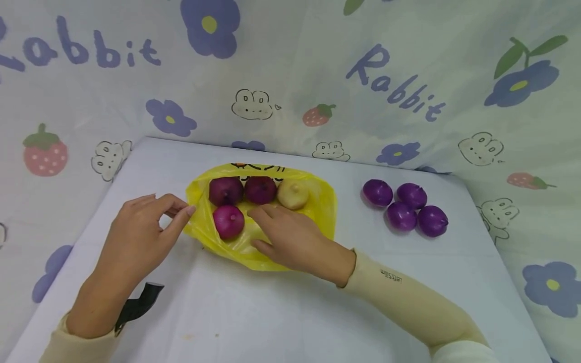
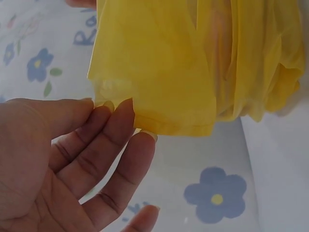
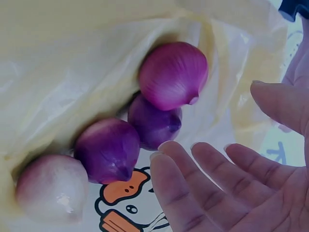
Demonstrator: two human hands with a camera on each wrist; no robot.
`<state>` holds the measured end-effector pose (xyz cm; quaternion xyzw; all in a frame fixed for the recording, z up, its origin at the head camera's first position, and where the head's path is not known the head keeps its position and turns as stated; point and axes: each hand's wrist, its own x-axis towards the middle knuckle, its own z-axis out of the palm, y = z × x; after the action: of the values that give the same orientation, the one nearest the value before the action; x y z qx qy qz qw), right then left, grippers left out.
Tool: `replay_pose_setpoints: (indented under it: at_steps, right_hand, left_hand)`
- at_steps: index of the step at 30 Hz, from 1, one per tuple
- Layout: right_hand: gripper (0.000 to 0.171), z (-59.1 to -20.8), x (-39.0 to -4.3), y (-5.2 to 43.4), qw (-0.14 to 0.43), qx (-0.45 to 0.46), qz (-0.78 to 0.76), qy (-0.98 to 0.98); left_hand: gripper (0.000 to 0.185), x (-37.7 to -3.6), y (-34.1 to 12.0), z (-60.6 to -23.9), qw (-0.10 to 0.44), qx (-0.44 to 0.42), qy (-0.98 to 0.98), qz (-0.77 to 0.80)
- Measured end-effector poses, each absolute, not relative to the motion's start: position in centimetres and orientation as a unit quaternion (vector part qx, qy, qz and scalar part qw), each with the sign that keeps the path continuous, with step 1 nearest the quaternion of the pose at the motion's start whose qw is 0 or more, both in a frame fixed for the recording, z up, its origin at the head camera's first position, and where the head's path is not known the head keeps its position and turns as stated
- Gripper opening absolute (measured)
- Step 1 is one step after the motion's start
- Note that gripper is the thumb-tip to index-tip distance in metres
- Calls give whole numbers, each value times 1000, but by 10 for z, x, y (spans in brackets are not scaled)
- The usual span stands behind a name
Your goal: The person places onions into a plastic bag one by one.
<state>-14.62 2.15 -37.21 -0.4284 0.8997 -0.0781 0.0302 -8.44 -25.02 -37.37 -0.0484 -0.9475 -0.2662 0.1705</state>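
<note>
A yellow plastic bag [image 1: 326, 201] lies with its mouth spread wide on the table. Inside it sit two dark purple onions [image 1: 226, 190], a pale onion [image 1: 293, 194] and a brighter magenta onion [image 1: 228, 222]. My left hand [image 1: 138, 237] pinches the bag's left edge between thumb and fingers; the left wrist view shows the yellow film [image 2: 154, 77] at its fingertips. Over the bag's opening, my right hand [image 1: 292, 236] has its fingers loosely spread and holds nothing. In the right wrist view its fingers [image 3: 176, 193] are close to the dark purple onions [image 3: 107, 151].
Several purple onions [image 1: 401, 217] sit in a cluster on the right side of the white table [image 1: 254, 312]. A patterned cloth [image 1: 290, 65] with flowers and rabbits hangs behind the table. A black strap piece [image 1: 140, 302] sticks out from the left wrist.
</note>
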Motion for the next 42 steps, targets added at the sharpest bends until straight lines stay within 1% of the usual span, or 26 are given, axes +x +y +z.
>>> replay_pose_setpoints:
  at_steps: [4,8,13,18,26,32,36,42]
  right_hand:
    - [52,-373,-143,27,21,-436,-84,896]
    - [54,-368,-138,39,27,-427,-111,897]
    - [60,-354,-132,58,38,-387,-155,908]
    - [68,-348,-128,75,23,-364,-179,914]
    - [75,-356,-114,100,9,-359,-197,912]
    - [78,-371,-101,127,-17,-366,-210,906]
    - [74,-379,-98,144,-49,-375,-250,891]
    - [55,-389,-99,166,-117,-362,-267,885]
  left_hand:
    - [15,-84,-251,-375,173,-47,-947,-268]
    - [14,-84,-251,-375,178,-46,-946,-268]
    - [14,-85,-249,-374,176,-45,-946,-270]
    - [14,-85,-248,-373,177,-46,-945,-272]
    - [11,-82,-252,-369,191,-51,-942,-272]
    - [15,-82,-251,-368,183,-44,-944,-272]
    - [14,-83,-249,-368,186,-47,-942,-274]
    - [15,-83,-251,-370,183,-40,-944,-271]
